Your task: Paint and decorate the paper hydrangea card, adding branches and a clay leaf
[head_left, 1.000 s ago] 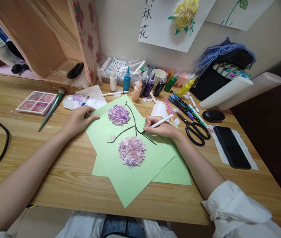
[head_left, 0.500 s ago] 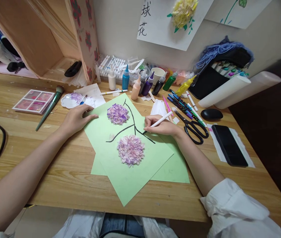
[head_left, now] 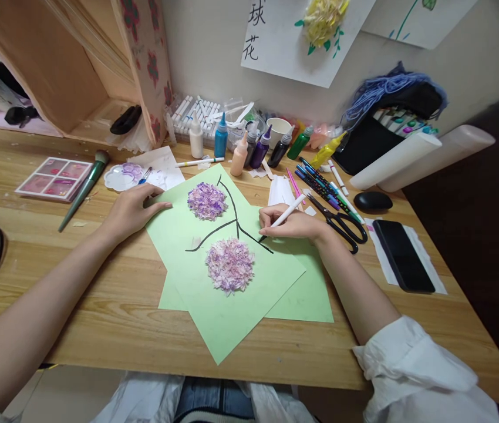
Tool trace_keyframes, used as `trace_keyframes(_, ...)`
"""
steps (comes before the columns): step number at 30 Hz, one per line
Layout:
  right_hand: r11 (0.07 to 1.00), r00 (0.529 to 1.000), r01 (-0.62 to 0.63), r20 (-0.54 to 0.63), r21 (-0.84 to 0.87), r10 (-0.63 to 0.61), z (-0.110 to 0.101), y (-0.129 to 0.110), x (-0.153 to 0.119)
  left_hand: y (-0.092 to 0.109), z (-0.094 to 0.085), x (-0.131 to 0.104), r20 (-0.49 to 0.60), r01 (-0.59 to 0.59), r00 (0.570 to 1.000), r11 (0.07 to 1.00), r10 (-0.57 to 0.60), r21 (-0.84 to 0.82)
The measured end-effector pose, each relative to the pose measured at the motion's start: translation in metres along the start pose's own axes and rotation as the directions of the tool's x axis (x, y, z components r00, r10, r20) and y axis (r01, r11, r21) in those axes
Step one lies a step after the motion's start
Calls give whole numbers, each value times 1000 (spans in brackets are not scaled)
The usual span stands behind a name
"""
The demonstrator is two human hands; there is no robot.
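Observation:
A light green sheet of paper [head_left: 227,320] lies turned at an angle over a second green sheet [head_left: 306,294]. On it are a purple petal cluster [head_left: 206,201], a paler pink-purple one [head_left: 230,266] and black branching lines [head_left: 235,207]. My right hand [head_left: 291,223] grips a white marker [head_left: 288,210], its black tip on the paper at the right-hand branch. At the sheet's left edge rests my left hand [head_left: 134,208], flat with thumb and fingers apart, holding nothing.
Paint bottles [head_left: 239,154] stand in a row along the back. Black scissors [head_left: 340,223], pens [head_left: 322,187], a mouse [head_left: 373,201] and a phone [head_left: 403,255] lie right. Left are a thick brush [head_left: 84,188], a white palette [head_left: 124,176] and a four-part case [head_left: 54,178].
The marker tip has shifted slightly right along the right branch, with a short dark stroke now showing there. My left hand stays at the paper's edge. The whole view has shifted slightly.

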State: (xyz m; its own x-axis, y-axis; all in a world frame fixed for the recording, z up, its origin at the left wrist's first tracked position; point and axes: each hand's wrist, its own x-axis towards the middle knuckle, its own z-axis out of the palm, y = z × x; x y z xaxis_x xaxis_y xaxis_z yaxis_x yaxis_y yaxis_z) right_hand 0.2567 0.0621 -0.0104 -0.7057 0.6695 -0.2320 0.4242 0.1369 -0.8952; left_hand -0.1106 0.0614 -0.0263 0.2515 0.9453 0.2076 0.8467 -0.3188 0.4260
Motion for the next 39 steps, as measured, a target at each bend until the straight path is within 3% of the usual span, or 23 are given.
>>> trace_keyframes(15, 999, 990, -45, 131, -27, 48, -6, -12, -9, -5, 2, 0, -31, -43, 999, 999, 44, 21)
trace_keyframes(20, 999, 985, -39, 166, -21, 42, -8, -12, -10, 0, -3, -1, 19, -46, 999, 998, 45, 40)
trace_keyframes(29, 999, 980, -43, 197, 13, 40, -9, -10, -10, -6, 3, -1, -42, -64, 997, 998, 65, 24)
trace_keyframes(34, 994, 987, -57, 158, 91, 42, -11, -4, -10, -6, 2, 0, -40, -67, 997, 998, 68, 18)
trace_keyframes(39, 996, 987, -72, 147, 49, 64, -10, -5, -9, -3, 1, -1, -37, -77, 996, 997, 78, 19)
